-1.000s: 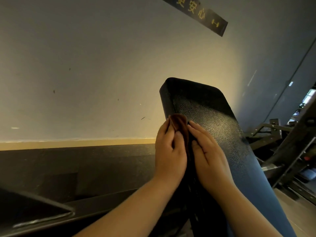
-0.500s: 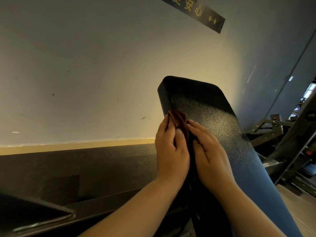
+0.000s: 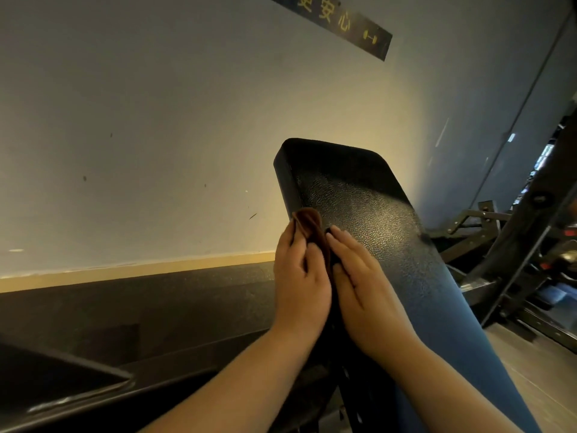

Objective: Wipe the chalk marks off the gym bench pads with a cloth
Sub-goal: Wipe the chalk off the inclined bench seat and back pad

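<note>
Fingers (image 3: pixel 343 239) on either side of cloth (image 3: pixel 307 221)

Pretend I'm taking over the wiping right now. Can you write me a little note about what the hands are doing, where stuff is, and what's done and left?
Left hand: grips the brown cloth against the left edge of the bench pad.
Right hand: flat on the pad's face beside the cloth, fingers straight.
Pad: tilted up, top end near the wall.
Done: no chalk marks show plainly on the pad's face, but the light is dim.
Left: probably the edge higher up, then any other pads.
</note>
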### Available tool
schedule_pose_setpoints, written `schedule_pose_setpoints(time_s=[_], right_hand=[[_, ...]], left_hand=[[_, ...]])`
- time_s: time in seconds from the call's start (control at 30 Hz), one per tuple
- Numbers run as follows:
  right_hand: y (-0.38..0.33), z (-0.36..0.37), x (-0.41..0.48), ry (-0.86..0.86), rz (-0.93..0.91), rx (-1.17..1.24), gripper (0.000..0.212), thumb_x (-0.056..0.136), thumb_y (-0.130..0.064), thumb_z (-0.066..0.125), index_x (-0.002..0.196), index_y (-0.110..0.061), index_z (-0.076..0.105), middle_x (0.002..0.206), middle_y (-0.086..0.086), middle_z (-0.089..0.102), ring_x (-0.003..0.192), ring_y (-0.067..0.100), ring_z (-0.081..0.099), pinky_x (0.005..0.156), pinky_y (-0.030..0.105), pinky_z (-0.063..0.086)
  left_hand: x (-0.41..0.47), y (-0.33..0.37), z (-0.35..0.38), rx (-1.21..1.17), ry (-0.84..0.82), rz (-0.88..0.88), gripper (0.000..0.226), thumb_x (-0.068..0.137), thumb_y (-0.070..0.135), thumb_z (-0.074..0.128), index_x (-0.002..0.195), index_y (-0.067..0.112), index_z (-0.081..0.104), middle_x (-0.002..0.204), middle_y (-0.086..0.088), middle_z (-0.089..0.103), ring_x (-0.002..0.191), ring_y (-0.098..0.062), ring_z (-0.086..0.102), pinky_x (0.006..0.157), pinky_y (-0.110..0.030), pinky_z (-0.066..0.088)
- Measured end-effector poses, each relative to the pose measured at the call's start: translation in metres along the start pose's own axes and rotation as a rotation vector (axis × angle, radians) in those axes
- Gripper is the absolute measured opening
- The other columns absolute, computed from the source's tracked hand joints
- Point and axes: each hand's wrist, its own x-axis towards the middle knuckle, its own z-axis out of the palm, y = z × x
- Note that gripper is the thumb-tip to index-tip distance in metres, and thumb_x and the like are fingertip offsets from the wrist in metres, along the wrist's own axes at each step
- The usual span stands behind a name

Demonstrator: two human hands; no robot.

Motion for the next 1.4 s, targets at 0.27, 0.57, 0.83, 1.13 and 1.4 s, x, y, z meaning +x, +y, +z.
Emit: schedule_pose_setpoints(time_s=[0.27, 0.57, 0.83, 1.13, 1.4], right_hand=[[0.004, -0.001, -0.006, 0.057, 0.02, 0.038, 0.045, 0.105, -0.02, 0.042, 0.147, -0.033, 0.048, 0.153, -0.027, 0.037, 0.143, -0.01, 0.026, 0.121, 0.031, 0.028], [0.006, 0.001, -0.008, 0.079, 0.012, 0.036, 0.044, 0.104, -0.021, 0.043, 0.146, -0.034, 0.049, 0.152, -0.026, 0.039, 0.142, -0.008, 0.029, 0.12, 0.033, 0.032], [0.004, 0.002, -0.01, 0.101, 0.009, 0.052, 0.044, 0.105, -0.015, 0.044, 0.145, -0.032, 0.052, 0.151, -0.026, 0.042, 0.141, -0.007, 0.032, 0.119, 0.032, 0.032], [0.005, 0.002, -0.01, 0.105, 0.017, 0.038, 0.042, 0.105, -0.021, 0.04, 0.143, -0.034, 0.053, 0.15, -0.029, 0.042, 0.141, -0.009, 0.031, 0.118, 0.03, 0.033], [0.007, 0.003, -0.012, 0.133, 0.011, 0.1, 0.042, 0.104, -0.019, 0.043, 0.141, -0.032, 0.056, 0.148, -0.025, 0.046, 0.14, -0.006, 0.035, 0.118, 0.036, 0.036]], left_hand=[[-0.056, -0.006, 0.004, -0.036, 0.001, 0.059, 0.043, 0.105, 0.026, 0.042, 0.148, 0.03, 0.044, 0.144, 0.026, 0.04, 0.135, 0.005, 0.041, 0.112, -0.017, 0.035], [-0.061, -0.009, 0.008, -0.052, 0.005, 0.051, 0.044, 0.107, 0.029, 0.038, 0.15, 0.034, 0.039, 0.147, 0.026, 0.036, 0.137, 0.004, 0.037, 0.116, -0.027, 0.035], [-0.02, -0.01, 0.002, 0.029, -0.002, 0.076, 0.046, 0.105, 0.032, 0.036, 0.151, 0.025, 0.041, 0.153, 0.013, 0.038, 0.141, -0.001, 0.034, 0.12, -0.031, 0.03], [-0.073, -0.012, 0.004, -0.039, -0.03, 0.059, 0.046, 0.105, 0.031, 0.038, 0.15, 0.033, 0.039, 0.147, 0.029, 0.033, 0.137, 0.005, 0.036, 0.112, -0.014, 0.032], [-0.024, -0.007, 0.009, -0.022, 0.058, 0.02, 0.039, 0.108, 0.027, 0.038, 0.145, 0.032, 0.047, 0.141, 0.017, 0.042, 0.133, -0.005, 0.042, 0.114, -0.033, 0.04]])
